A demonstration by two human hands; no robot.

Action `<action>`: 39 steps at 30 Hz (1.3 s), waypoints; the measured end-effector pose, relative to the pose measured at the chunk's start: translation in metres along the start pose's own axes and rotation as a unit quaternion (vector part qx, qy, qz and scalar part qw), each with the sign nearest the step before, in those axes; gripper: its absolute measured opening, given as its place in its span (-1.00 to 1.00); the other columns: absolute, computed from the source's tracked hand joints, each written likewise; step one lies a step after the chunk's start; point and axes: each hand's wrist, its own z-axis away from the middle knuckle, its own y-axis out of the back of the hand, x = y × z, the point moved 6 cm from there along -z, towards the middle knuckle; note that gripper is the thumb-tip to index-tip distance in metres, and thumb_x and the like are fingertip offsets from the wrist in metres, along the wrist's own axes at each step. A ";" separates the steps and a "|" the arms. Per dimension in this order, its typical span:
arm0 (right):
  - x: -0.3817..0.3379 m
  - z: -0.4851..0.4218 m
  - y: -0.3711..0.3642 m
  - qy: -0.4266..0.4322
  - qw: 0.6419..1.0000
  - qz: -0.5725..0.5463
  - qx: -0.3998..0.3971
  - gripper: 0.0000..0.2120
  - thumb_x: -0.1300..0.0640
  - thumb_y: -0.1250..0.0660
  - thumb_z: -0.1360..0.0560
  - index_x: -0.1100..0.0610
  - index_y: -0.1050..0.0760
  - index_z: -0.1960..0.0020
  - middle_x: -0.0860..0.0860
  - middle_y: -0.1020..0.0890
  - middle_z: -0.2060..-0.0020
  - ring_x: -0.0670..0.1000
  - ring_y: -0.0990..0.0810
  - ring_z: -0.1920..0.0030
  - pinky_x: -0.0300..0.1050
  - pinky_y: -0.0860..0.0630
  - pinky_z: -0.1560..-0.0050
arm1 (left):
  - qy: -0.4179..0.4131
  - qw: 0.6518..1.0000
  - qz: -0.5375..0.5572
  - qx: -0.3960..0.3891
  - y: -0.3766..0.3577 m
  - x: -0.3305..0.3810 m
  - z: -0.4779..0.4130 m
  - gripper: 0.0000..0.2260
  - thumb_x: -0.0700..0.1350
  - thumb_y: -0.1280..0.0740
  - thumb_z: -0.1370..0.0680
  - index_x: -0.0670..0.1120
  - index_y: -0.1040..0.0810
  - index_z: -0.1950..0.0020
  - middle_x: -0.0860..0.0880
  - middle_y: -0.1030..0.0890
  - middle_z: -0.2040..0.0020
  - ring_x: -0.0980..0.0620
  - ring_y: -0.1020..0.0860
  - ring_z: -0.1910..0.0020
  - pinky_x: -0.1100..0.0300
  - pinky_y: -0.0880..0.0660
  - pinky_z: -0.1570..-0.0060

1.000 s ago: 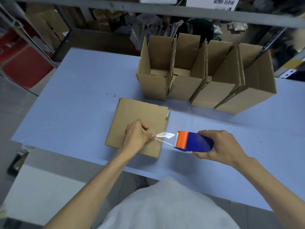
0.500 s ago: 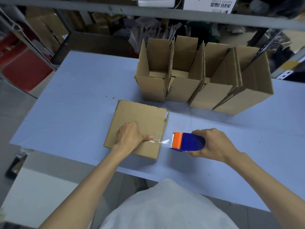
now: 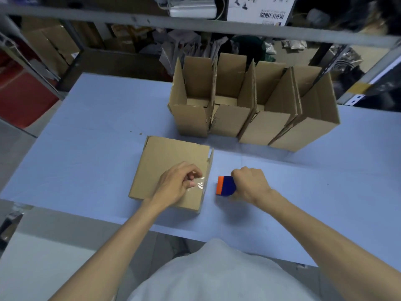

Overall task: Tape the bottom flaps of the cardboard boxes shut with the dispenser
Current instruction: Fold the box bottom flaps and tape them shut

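A brown cardboard box (image 3: 165, 161) lies bottom-up near the table's front edge. My left hand (image 3: 175, 183) rests on its right part, fingertips pressing a shiny strip of clear tape (image 3: 198, 185) near the box's right edge. Just right of the box, my right hand (image 3: 249, 183) grips the blue tape dispenser (image 3: 226, 186), whose orange front faces the box. A small gap separates dispenser and box.
Several open cardboard boxes (image 3: 245, 118) stand upright in a row at the back of the pale blue table (image 3: 86, 153). A metal shelf rail (image 3: 195, 20) with clutter runs behind. The table's front edge is close to my body.
My left hand laid the tape end down onto the box's right edge. The dispenser came left toward the box and tilted downward in my right hand.
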 end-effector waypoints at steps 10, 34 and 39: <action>0.051 0.049 0.039 -0.059 0.965 -0.209 0.145 -0.52 -0.18 -0.55 -0.19 -0.02 -0.56 -0.02 -0.07 -0.65 0.18 0.01 -0.55 0.21 -0.14 -0.44 0.29 | -0.095 0.931 -0.315 -0.156 -0.035 0.026 -0.004 -0.69 -0.19 -0.16 -0.60 0.07 -0.49 -0.28 -0.07 -0.32 -0.11 -0.11 -0.36 -0.14 0.09 -0.32 0.20; 0.033 0.081 0.077 0.095 0.819 -0.493 0.279 -0.37 -0.20 -0.54 -0.14 -0.20 -0.46 -0.17 -0.30 -0.61 -0.03 -0.12 -0.59 -0.07 -0.35 -0.57 0.16 | 0.213 0.763 0.591 -0.153 0.003 0.065 -0.007 -0.86 -0.23 -0.28 -0.59 -0.14 -0.60 -0.08 -0.09 -0.64 0.06 0.04 -0.57 0.04 0.24 -0.55 0.05; 0.041 0.081 0.078 0.095 0.805 -0.513 0.283 -0.38 -0.16 -0.60 -0.11 -0.29 -0.50 -0.14 -0.26 -0.64 0.01 -0.06 -0.62 -0.04 -0.28 -0.60 0.18 | 0.224 0.686 0.672 -0.165 0.017 0.059 -0.008 -0.72 -0.03 -0.27 -0.57 -0.19 -0.69 -0.03 -0.11 -0.67 0.03 0.03 -0.64 0.07 0.24 -0.60 0.08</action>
